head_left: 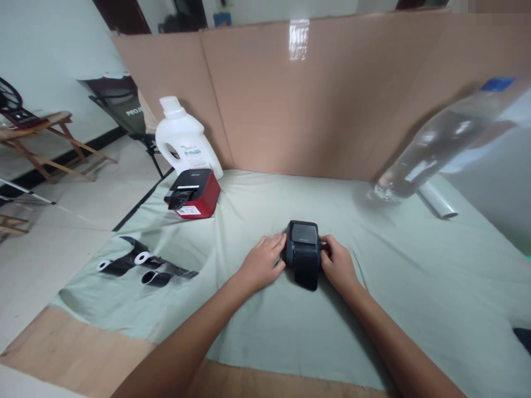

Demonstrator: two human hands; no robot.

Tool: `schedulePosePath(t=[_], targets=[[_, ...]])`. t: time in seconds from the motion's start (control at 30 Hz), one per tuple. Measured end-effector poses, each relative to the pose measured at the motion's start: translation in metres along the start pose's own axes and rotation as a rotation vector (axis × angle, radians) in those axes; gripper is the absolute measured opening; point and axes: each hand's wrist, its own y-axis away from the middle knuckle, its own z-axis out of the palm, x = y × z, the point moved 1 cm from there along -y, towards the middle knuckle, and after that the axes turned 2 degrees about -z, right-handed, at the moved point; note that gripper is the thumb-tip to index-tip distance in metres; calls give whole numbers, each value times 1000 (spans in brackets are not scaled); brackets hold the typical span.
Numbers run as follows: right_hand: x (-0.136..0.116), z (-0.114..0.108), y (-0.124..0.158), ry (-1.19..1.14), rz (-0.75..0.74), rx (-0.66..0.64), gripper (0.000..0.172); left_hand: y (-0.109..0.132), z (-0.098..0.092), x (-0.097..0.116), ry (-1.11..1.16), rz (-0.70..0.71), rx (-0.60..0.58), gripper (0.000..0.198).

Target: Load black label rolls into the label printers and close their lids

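A small black label printer (pixel 304 235) sits on the green cloth in front of me, with a wide black strip (pixel 306 271) hanging from its front. My left hand (pixel 264 261) presses its fingers against the printer's left side. On the opposite side, my right hand (pixel 337 262) grips the printer with curled fingers, their tips partly hidden. Between them the two hands hold the printer. Farther back on the left stands a red and black printer (pixel 207 193), a crumpled black strip at its front.
Several rolls of black film (pixel 155 276) lie at the left on the cloth (pixel 265 331). A white jug (pixel 182 135) stands behind the red printer. A large water bottle (pixel 440 138) leans at the right beside a grey tube (pixel 440 199). A cardboard panel (pixel 290 110) rises along the back.
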Motion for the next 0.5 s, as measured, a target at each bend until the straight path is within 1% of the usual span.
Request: schedulePosePath(t=[0.23,0.5], targets=[[1,-1,1,-3,-2,-3,29,1,1,1,-15,-4,-3,69],[0,-1,1,-19,9,-12,30,1,4,4,-23,-26,42,70]])
